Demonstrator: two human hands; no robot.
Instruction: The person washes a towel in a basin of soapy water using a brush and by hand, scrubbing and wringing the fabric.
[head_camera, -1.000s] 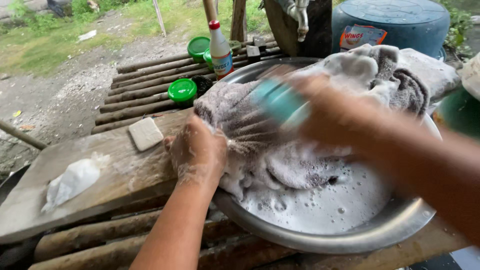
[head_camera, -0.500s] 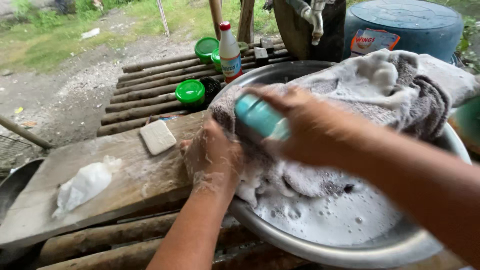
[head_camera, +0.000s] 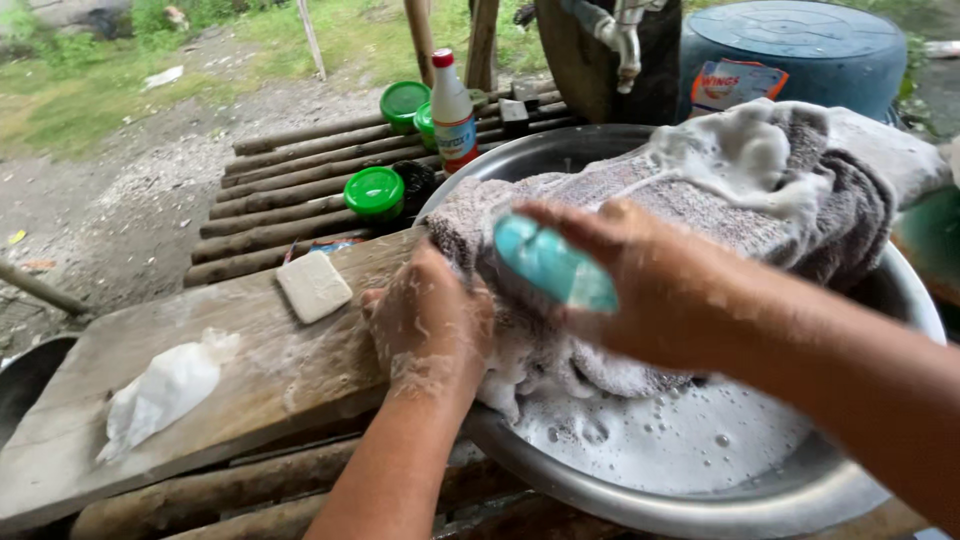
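A grey soapy towel (head_camera: 700, 200) lies draped over a metal basin (head_camera: 760, 500) holding sudsy water. My left hand (head_camera: 430, 325), covered in foam, pins the towel's near edge against the basin rim and a wooden board (head_camera: 260, 360). My right hand (head_camera: 650, 285) grips a teal scrubbing brush (head_camera: 553, 264) and presses it on the towel just right of the left hand.
A white bar of soap (head_camera: 314, 286) and a crumpled white plastic bag (head_camera: 160, 392) lie on the board. Behind stand a white bottle with red cap (head_camera: 452, 115), green-lidded tubs (head_camera: 374, 191), a tap (head_camera: 622, 40) and a blue drum (head_camera: 800, 50). Bamboo slats (head_camera: 280, 190) form the platform.
My right hand has pulled the brush back along the towel toward the left hand. The left hand stays pressed on the towel's edge.
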